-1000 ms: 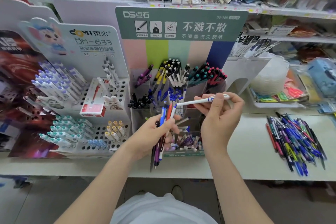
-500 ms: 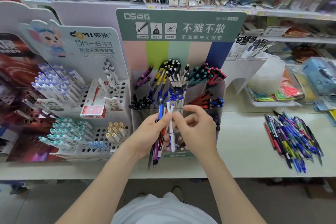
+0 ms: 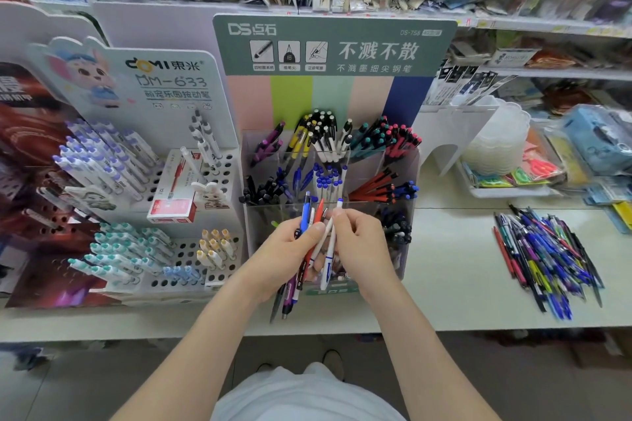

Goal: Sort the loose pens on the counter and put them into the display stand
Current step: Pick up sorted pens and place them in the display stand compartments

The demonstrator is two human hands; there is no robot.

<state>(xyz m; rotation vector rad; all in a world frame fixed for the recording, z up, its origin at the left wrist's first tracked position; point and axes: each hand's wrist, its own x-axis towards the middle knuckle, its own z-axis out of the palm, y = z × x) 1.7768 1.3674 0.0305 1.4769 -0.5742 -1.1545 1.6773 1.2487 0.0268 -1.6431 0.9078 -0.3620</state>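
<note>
Whereas a second earlier the right hand [image 3: 359, 243] held the white pen [image 3: 329, 260] level and clear of the bundle [image 3: 305, 212], the pen now stood upright against it, pinched near its top between thumb and fingertips. The left hand [image 3: 284, 249] gripped the bundle just in front of the display stand [image 3: 412, 161]. Judged: still matching, nothing slotted; loose pile [image 3: 547, 256] waited on the counter [image 3: 444, 284].

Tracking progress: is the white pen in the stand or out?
Out: the right hand pinches the white pen in front of the display stand.
</note>
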